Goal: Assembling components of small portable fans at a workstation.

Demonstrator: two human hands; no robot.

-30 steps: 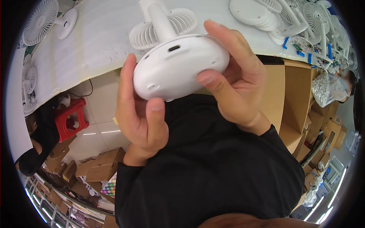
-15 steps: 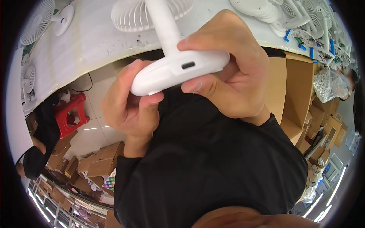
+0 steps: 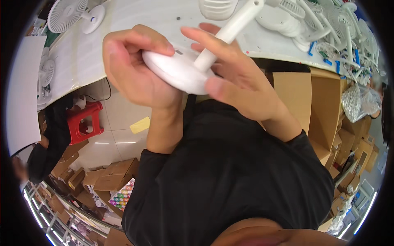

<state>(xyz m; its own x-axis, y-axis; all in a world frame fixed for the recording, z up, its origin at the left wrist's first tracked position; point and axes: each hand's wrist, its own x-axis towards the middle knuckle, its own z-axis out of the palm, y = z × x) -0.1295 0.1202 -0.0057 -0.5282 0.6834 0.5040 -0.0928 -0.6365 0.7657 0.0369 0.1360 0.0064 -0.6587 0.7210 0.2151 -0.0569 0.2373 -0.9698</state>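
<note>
A white desk fan is in my hands, its oval base (image 3: 176, 74) tilted and its stem (image 3: 230, 35) slanting up to the right. My left hand (image 3: 133, 67) grips the left end of the base, fingertips on top near a small dark slot. Around the lower stem, my right hand (image 3: 238, 69) has its fingers stretched and apart, slightly blurred; its thumb lies at the base's right edge. At the top edge is a white ribbed part (image 3: 217, 8), cut off by the frame; whether it belongs to this fan I cannot tell.
Beyond my hands runs a white worktable (image 3: 135, 16). Another white fan (image 3: 67, 16) stands far left; several fans and blue-handled tools (image 3: 356, 57) crowd the right. A cardboard box (image 3: 293, 96) sits below the table edge. A red stool (image 3: 86, 123) and a person's dark sleeve (image 3: 55, 135) are left.
The fan has turned: its slot moved from the front to the upper side, and the stem swung rightward. My right hand's fingers have spread from their pinch on the base. Yellow paper now shows on the floor.
</note>
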